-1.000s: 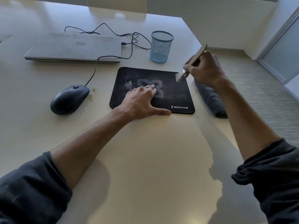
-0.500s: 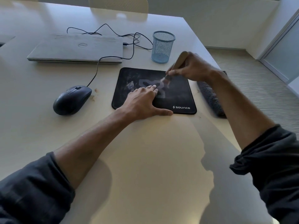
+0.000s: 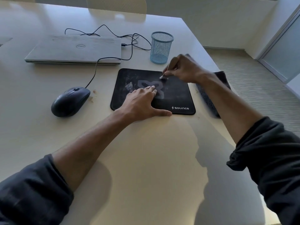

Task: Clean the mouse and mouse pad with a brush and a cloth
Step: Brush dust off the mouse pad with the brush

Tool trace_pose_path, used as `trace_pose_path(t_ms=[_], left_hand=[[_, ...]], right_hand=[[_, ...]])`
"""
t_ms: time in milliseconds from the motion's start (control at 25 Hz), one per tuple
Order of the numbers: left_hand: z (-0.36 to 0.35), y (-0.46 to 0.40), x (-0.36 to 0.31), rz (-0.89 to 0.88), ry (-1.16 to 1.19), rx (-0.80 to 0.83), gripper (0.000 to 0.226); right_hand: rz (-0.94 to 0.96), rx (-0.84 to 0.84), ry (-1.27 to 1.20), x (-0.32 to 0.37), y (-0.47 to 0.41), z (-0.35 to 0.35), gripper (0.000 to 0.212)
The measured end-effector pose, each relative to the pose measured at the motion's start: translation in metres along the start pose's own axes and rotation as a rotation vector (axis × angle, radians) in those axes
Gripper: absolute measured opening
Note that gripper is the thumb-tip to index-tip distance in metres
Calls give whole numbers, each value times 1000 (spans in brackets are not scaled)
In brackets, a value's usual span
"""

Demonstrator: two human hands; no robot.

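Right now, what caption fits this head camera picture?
Left hand steadies the mouse pad while right hand brushes it with a brush.

Dark charcoal long sleeves, soft creased fabric, are pushed up and bunched below both elbows; forearms and both hands are bare.

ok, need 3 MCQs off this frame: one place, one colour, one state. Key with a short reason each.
1. Where does the mouse lie?
A. on the mouse pad
B. on the table left of the mouse pad
C. on the laptop

2. What colour is the mesh cup?
A. light blue
B. red
C. black

3. What is the left hand doing?
A. gripping the brush
B. lifting the mouse
C. resting flat on the mouse pad

Key: 1 B, the mouse pad sits to its right; 2 A, pale blue mesh; 3 C, straight fingers on the pad while the right hand holds the brush.
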State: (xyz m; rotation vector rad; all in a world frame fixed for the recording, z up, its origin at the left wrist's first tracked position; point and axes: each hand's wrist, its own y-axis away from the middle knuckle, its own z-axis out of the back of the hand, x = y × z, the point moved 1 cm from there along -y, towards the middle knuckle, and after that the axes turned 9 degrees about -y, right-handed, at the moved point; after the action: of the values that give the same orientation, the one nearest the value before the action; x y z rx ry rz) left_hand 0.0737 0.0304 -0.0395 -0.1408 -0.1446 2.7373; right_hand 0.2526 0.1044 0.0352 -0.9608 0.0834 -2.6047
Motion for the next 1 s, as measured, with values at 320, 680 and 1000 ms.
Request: trace_pose_path(t_ms=[320,680,1000], left_hand=[[2,0,0,-8,3,-13,119],[2,0,-1,4,3,9,121],[2,0,0,0,5,11,123]], right_hand=[[-33,131,13,3,-6,16,3],[-48,151,36,3,13,-6,9],[-50,-28,-27,9,1,5,9]])
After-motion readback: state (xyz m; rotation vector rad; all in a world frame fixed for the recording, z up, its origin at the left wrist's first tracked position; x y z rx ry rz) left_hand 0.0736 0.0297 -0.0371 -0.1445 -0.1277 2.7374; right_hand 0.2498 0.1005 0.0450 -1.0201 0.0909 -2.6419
